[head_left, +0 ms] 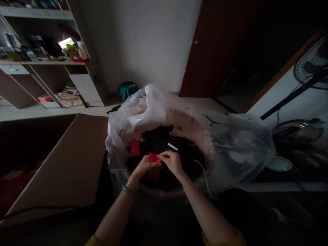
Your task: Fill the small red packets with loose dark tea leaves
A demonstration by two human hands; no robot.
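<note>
Over a wide round container [188, 119] lined with clear plastic, my left hand [144, 166] is closed around a small red packet [153, 158]. The fingers of my right hand [173, 162] pinch at the right edge of that same packet. Dark, loose, leaf-like bits [157, 135] fill much of the container. A second red packet [134, 148] lies on them to the left, and another dim red piece [153, 175] shows below my hands. Just beyond my right hand lies a white strip [172, 147]. What is inside the held packet cannot be seen.
An open cardboard box [74, 164] with red things inside stands at the left. Clear plastic sheeting [243, 147] spreads to the right, and a white cord [206, 177] hangs over the near rim. Beyond are shelves [36, 63], a green-covered bin [127, 89], and a fan [311, 63].
</note>
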